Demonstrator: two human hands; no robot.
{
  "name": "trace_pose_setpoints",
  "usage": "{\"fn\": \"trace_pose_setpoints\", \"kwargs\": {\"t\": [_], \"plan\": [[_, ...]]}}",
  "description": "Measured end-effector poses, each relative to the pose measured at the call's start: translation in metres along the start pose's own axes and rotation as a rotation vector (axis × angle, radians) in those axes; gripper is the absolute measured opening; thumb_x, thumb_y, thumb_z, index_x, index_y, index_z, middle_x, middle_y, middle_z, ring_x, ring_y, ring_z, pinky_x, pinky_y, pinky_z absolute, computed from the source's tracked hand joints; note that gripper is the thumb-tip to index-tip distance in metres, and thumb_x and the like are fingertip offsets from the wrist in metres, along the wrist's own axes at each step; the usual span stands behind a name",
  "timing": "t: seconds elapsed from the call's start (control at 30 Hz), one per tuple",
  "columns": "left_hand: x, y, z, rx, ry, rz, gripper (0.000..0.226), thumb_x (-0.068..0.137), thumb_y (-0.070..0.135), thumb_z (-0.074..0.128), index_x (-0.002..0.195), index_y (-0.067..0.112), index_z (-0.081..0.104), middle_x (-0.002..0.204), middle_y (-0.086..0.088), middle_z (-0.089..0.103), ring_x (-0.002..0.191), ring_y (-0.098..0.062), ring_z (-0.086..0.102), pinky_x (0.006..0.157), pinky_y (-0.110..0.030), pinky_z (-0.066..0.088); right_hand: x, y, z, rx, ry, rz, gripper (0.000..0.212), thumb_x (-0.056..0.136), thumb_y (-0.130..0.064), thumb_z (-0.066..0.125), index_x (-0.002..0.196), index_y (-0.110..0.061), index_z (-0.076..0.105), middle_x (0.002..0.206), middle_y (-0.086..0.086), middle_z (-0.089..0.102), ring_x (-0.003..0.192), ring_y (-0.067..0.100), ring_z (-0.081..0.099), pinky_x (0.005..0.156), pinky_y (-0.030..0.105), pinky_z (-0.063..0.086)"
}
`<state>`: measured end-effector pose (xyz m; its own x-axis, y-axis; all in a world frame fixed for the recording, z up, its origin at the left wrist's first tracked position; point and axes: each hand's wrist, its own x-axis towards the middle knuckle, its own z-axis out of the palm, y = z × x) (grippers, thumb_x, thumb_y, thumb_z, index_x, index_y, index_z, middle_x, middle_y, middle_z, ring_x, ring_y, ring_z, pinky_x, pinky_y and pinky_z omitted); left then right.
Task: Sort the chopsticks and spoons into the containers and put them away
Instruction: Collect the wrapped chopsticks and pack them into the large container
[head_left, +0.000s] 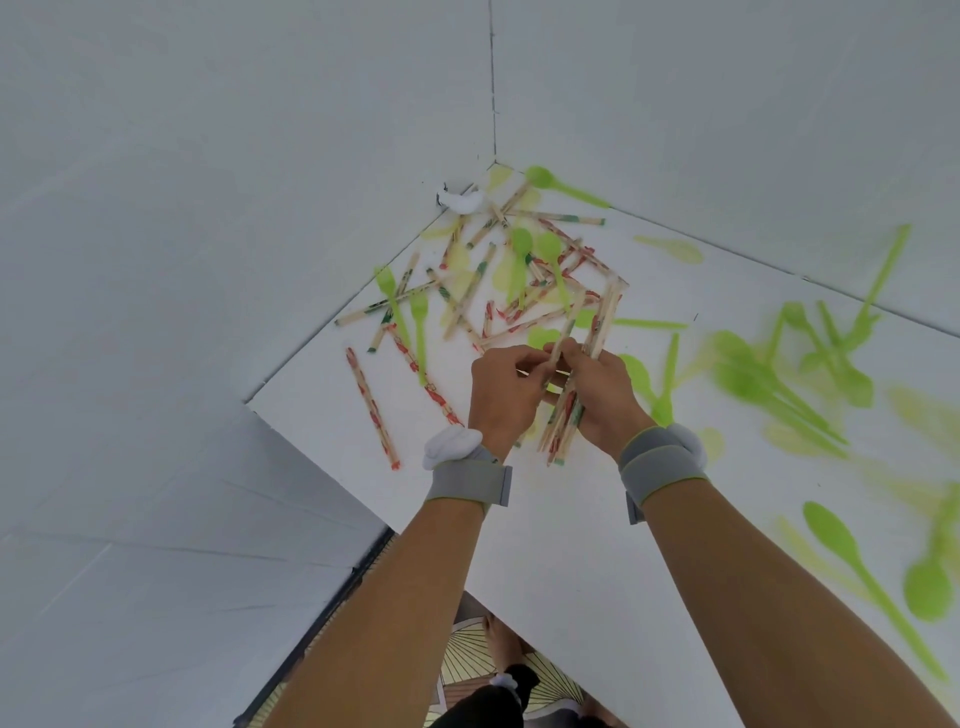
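Your white table (597, 545) runs into a corner between two white walls (208, 208), and most of what you have to sort lies on it beyond and to the right of your hands. A loose heap of chopsticks (498, 270) in printed paper sleeves sits in the far corner, crossed over one another, with green spoons (550, 249) lying among them. More green spoons spread across the table well to your right, many of them blurred. One sleeved chopstick (371, 410) lies alone to the left of your hands, near the table edge.

Your right hand (602, 400) grips a bundle of chopsticks (582, 374), fingers curled round its middle, the sticks fanning out above and below the fist. Your left hand (506, 389) is just beside it, fingertips pinching a single chopstick (563, 338) that leans up against the bundle. Grey straps (470, 480) wrap both wrists
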<state>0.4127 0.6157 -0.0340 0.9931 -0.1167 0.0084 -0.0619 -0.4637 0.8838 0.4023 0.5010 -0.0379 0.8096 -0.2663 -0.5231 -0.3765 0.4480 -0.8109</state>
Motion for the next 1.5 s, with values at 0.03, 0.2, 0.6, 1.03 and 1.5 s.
{"fn": "trace_pose_setpoints", "kwargs": {"t": [0.03,0.2,0.6,1.03,1.5], "plan": [[0.001,-0.001,0.000,-0.012,-0.014,0.001,0.013,0.088,0.017,0.074,0.099,0.014,0.081,0.085,0.003,0.078,0.076,-0.007,0.070,0.072,-0.015,0.054,0.001,0.000,0.002,-0.005,0.001,-0.004,0.029,0.107,-0.023,0.050,0.104,0.000,0.068,0.098,0.018,0.071,0.091,0.033,0.070,0.083,0.047,0.061],[0.013,-0.007,-0.004,-0.079,0.007,-0.016,0.009,0.091,0.022,0.071,0.093,0.014,0.076,0.080,0.005,0.074,0.069,-0.003,0.065,0.067,-0.015,0.051,0.006,0.001,0.006,-0.038,0.066,-0.071,0.025,0.108,-0.020,0.048,0.090,-0.007,0.060,0.082,0.012,0.071,0.078,0.027,0.071,0.081,0.044,0.061],[0.098,-0.034,0.027,0.666,-0.138,0.101,0.027,0.102,0.023,0.050,0.120,0.011,0.066,0.123,-0.011,0.059,0.117,-0.036,0.052,0.094,-0.045,0.044,0.031,-0.011,-0.026,-0.118,0.183,-0.061,0.016,0.104,-0.025,0.055,0.095,-0.013,0.049,0.068,0.001,0.040,0.046,0.013,0.033,0.045,0.027,0.036],[0.050,-0.027,-0.009,0.463,0.025,-0.141,0.011,0.085,0.026,0.062,0.088,0.017,0.067,0.089,0.000,0.064,0.078,-0.025,0.062,0.068,-0.039,0.055,0.042,-0.020,-0.021,-0.146,0.114,-0.037,0.014,0.101,-0.019,0.056,0.089,-0.013,0.051,0.066,0.001,0.039,0.047,0.014,0.032,0.047,0.028,0.035],[0.112,-0.011,0.034,0.569,-0.088,0.027,0.015,0.096,0.026,0.060,0.100,0.018,0.071,0.105,-0.006,0.064,0.091,-0.029,0.062,0.068,-0.034,0.046,0.052,-0.033,-0.040,-0.082,0.154,-0.018,0.014,0.101,-0.017,0.056,0.089,-0.014,0.050,0.065,0.000,0.038,0.048,0.015,0.031,0.048,0.029,0.033]]}}
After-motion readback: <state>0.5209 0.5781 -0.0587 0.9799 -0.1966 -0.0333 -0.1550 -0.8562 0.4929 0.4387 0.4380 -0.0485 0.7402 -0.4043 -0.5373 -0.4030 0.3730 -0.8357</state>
